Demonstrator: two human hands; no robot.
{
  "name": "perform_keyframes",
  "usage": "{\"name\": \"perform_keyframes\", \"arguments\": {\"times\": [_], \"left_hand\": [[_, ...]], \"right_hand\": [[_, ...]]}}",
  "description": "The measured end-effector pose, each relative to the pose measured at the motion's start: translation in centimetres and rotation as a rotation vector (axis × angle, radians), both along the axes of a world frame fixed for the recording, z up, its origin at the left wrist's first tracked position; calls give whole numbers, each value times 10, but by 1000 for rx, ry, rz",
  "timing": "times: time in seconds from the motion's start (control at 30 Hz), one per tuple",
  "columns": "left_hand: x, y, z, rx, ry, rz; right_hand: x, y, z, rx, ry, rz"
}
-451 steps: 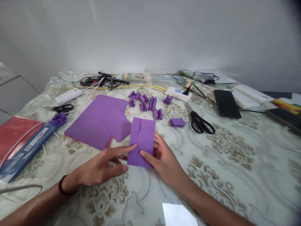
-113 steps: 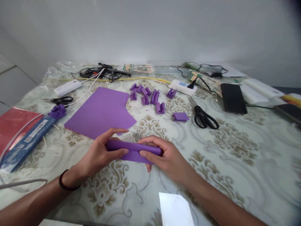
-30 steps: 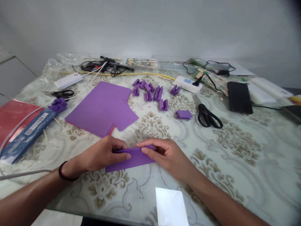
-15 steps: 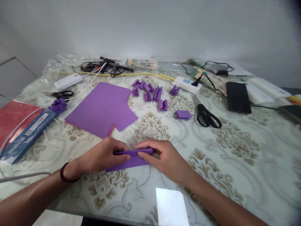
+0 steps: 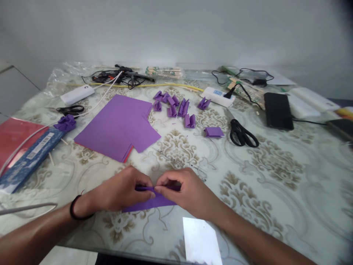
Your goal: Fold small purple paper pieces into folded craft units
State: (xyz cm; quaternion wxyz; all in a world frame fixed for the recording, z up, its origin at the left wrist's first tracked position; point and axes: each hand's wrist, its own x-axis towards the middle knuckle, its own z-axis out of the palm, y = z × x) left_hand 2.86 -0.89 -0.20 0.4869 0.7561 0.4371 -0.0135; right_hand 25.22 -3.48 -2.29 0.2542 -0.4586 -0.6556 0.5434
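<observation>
At the far edge of the counter, a clear bag holds thin wooden sticks, and farther right a second clear packet holds more of them; at the left lies a shiny red and blue packet, its contents too unclear to tell. At the near middle, the left hand and the right hand are both pinched on one piece of purple paper, thumbs on its near face and fingertips close together at its folded upper edge; its lower part spreads flat toward the near side. Beyond and left lie smooth, matte purple sheets, stacked at angles, with red showing at the edge. Small folded pieces, sharply creased and standing open, cluster at the far middle, and one flatter folded piece lies near the black-handled scissors to the right. A ruffled purple paper ball touches the packet's far end. The counter's covering is pale, glossy and printed with brown scrolls.
</observation>
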Motion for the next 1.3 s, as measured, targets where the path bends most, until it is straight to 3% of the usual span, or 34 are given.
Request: {"name": "perform_keyframes", "arguments": {"times": [0.2, 0.47, 0.6, 0.73, 0.9, 1.3], "left_hand": [[-9, 12, 2, -93, -7, -7], [-22, 29, 7, -90, 37, -52], [-24, 32, 4, -82, 32, -42], [-20, 26, 3, -98, 3, -59], [-9, 13, 6, -88, -33, -71], [-4, 8, 2, -40, -27, 11]], "right_hand": [[14, 13, 0, -27, -45, 10], [32, 27, 2, -26, -65, 41], [37, 32, 3, 52, -24, -49], [28, 25, 7, 135, 79, -78], [7, 7, 3, -13, 50, 31], [1, 0, 0, -117, -97, -11]]}}
